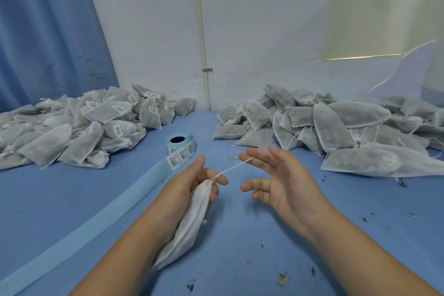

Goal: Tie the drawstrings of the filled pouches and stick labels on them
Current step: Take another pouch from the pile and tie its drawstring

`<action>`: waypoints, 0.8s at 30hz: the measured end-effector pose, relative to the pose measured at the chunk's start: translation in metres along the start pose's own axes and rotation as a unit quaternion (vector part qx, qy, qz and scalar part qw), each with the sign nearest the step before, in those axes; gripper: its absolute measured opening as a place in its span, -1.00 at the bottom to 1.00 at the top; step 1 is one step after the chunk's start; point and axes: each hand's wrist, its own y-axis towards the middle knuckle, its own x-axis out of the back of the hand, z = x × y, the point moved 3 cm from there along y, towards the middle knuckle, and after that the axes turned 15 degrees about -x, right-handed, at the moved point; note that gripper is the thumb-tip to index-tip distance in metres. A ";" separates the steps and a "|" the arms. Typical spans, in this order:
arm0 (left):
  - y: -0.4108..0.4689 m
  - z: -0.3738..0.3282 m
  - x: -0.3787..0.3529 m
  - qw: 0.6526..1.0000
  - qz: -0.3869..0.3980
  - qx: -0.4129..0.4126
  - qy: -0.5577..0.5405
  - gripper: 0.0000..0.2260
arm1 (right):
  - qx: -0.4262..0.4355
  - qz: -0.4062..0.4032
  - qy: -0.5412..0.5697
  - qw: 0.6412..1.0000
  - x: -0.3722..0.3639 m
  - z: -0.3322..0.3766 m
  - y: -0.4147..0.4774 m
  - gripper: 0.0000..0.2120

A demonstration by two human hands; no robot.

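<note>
Fingers (216,179) of left hand (192,182) curled round neck of pouch (189,223), held near centre; long axis slanted near-left | drawstring (234,167) stretched taut far-right; hooked on splayed fingertips (249,158) of right hand (283,182)

Ahead I see a scuffed white wall (259,21) with a thin pale pipe (200,31) running down it. A blue curtain (48,31) hangs at left, a yellowish translucent sheet (374,17) at upper right. The tabletop (242,238) below is blue.
</note>
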 end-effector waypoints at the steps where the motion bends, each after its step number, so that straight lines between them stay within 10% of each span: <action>1: -0.001 -0.001 0.002 1.000 0.006 0.007 0.022 -0.41 | -0.002 -0.010 0.002 1.000 0.002 0.000 0.001 -0.44; 8: -0.008 -0.011 0.010 0.987 0.010 -0.005 0.163 -0.79 | -0.026 -0.131 -0.027 0.991 0.019 -0.001 0.003 -0.65; 24: -0.012 -0.029 0.096 0.908 -0.211 0.055 0.359 -0.82 | -0.022 -0.244 -0.181 0.952 0.006 -0.019 0.010 -0.86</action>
